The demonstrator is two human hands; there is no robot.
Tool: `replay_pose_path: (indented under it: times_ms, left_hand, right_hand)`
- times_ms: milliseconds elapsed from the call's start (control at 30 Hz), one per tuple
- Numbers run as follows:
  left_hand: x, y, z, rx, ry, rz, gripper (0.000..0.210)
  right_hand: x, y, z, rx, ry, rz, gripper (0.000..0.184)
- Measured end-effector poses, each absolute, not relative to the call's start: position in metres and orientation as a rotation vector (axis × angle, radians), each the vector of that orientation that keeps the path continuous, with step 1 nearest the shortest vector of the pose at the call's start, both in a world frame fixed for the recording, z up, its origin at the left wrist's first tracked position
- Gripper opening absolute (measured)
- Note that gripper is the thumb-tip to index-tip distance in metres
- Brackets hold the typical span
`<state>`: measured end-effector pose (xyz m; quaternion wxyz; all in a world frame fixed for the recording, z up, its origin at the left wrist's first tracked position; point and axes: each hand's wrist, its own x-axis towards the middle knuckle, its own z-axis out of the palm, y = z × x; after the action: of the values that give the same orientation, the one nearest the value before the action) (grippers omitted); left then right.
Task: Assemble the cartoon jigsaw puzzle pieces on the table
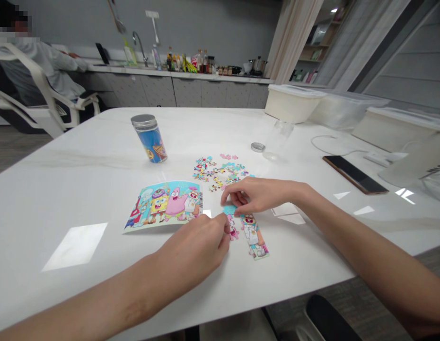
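My left hand (204,239) is closed, its fingertips at the edge of a small cluster of pink puzzle pieces (233,231) lying on the table. Across from it, my right hand (253,195) is bent over with thumb and fingers pinching at a light-blue puzzle piece (228,209) above the pink ones. Just right of these lies a joined puzzle strip (254,236) with a cartoon figure, its top partly under my right hand. A curled cartoon picture sheet (166,203) lies to the left. Loose puzzle pieces (220,173) are scattered beyond my hands.
A lidded jar with a blue cartoon wrap (149,139) stands at the back left. A clear jar (278,138), its metal lid (257,147) and a phone (355,174) are to the right. Storage boxes (293,102) line the far right edge. A person (46,66) sits at far left.
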<state>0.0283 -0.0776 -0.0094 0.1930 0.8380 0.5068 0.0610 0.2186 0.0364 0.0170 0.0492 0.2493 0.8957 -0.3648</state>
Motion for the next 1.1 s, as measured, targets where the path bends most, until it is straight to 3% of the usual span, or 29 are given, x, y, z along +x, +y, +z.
replay_pose_path:
  times_ms: [1100]
  left_hand:
    - [0.0344,-0.0823,-0.0035,2.353,1.527,0.102,0.025]
  right_hand:
    - [0.2187,0.0367,0.016,0.753,2.729,-1.118,0.03]
